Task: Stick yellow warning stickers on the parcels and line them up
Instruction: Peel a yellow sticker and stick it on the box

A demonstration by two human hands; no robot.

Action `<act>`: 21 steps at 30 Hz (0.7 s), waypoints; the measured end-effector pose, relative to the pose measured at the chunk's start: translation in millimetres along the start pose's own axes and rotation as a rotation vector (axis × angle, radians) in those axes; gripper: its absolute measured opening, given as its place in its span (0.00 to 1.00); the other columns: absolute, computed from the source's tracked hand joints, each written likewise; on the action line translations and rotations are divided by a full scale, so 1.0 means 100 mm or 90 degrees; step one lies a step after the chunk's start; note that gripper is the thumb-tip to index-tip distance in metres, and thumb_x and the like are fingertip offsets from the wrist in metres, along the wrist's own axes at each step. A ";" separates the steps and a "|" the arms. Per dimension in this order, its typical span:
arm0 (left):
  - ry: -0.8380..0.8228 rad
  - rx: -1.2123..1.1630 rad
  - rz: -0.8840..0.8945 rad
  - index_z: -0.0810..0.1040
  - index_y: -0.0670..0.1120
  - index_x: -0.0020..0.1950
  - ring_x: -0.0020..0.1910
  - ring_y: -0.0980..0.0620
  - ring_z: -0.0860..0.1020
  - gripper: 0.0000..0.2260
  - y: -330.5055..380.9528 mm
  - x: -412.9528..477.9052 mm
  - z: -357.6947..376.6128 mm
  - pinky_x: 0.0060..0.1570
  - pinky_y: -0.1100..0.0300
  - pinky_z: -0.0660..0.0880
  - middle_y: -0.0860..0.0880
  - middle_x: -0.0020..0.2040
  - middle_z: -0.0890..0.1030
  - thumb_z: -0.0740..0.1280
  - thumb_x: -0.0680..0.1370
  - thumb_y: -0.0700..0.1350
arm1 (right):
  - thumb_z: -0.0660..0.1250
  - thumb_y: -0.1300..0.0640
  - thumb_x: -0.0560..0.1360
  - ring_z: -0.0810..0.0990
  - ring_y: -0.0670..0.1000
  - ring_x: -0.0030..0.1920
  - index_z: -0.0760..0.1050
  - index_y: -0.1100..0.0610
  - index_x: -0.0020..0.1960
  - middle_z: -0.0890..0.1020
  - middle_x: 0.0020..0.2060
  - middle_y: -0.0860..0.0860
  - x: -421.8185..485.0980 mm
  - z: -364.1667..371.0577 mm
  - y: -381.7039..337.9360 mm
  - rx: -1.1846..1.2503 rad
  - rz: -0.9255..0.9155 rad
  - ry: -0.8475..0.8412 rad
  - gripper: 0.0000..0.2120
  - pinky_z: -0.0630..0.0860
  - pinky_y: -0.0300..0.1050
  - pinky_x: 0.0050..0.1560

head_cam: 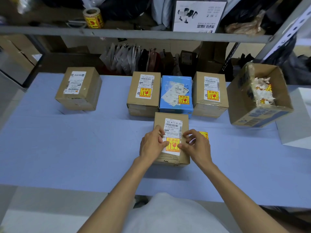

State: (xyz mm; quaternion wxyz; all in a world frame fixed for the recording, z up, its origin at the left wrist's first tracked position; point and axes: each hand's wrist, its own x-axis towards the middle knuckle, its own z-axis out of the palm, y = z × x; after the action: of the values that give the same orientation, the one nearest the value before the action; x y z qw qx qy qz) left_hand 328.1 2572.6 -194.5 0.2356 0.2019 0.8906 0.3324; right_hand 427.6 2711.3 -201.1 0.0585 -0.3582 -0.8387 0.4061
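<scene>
On the pale blue table [67, 148], a small brown cardboard parcel [159, 118] sits just before a row of three stickered parcels [144, 105]. The left hand [151, 145] presses its label, thumb at the yellow warning sticker [173, 145]. The right hand [198, 145] thumbs the opposite edge, fingers curled; whether it holds anything, cannot tell. The box looks light and stiff, best gripped by its sides. One unstickered brown parcel [79, 91] stands far left, under cluttered shelving.

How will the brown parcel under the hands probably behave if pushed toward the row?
The brown parcel probably slides flat rather than tips: it sits low and broad on the smooth blue table. It seems stiff: its cardboard edges look square under the left hand and right hand.
</scene>
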 end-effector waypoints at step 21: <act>-0.022 0.054 0.045 0.78 0.55 0.48 0.40 0.53 0.76 0.07 -0.04 0.04 -0.01 0.38 0.60 0.71 0.55 0.34 0.75 0.69 0.73 0.43 | 0.75 0.50 0.69 0.72 0.52 0.55 0.84 0.52 0.53 0.77 0.56 0.49 -0.07 0.11 0.10 -0.157 -0.234 -0.038 0.14 0.71 0.44 0.45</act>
State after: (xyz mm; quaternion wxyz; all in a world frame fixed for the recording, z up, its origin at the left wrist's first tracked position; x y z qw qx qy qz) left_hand 324.1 2571.5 -197.7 0.2300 0.2487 0.8920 0.2993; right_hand 434.1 2704.1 -214.6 0.0626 -0.1915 -0.9346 0.2930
